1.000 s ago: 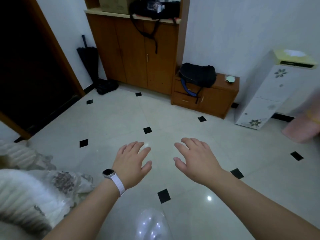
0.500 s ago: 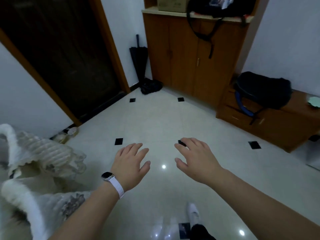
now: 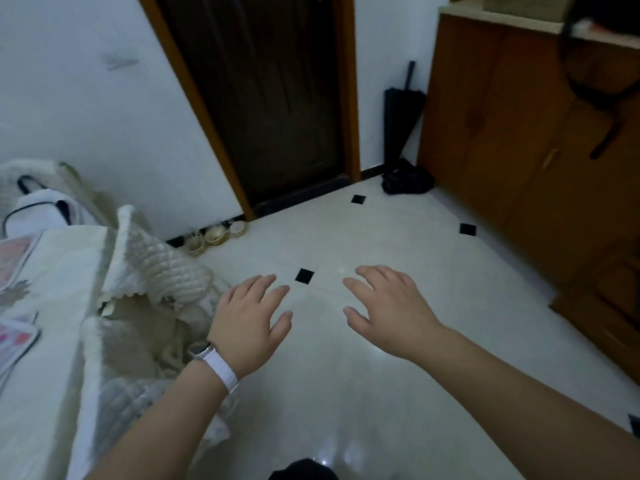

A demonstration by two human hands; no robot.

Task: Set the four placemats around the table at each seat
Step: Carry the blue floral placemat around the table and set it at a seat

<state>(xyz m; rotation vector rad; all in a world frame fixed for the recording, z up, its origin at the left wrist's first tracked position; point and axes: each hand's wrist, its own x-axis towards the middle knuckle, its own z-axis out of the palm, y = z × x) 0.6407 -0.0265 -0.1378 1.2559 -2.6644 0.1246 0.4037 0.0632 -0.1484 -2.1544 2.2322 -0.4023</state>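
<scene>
Both the left hand (image 3: pixel 247 320) and right hand (image 3: pixel 389 311) are spread, empty; placemats (image 3: pixel 15 336) at frame's left look thin, floppy; pinch an edge.

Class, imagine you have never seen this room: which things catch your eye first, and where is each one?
First, the two bare hands spread open, holding nothing, above the pale tiled floor: the left hand, a white watch on its wrist, and the right hand. Behind them a dark door fills the back wall. At the left edge, a table under a cream cloth bears pink-patterned placemats.
</scene>
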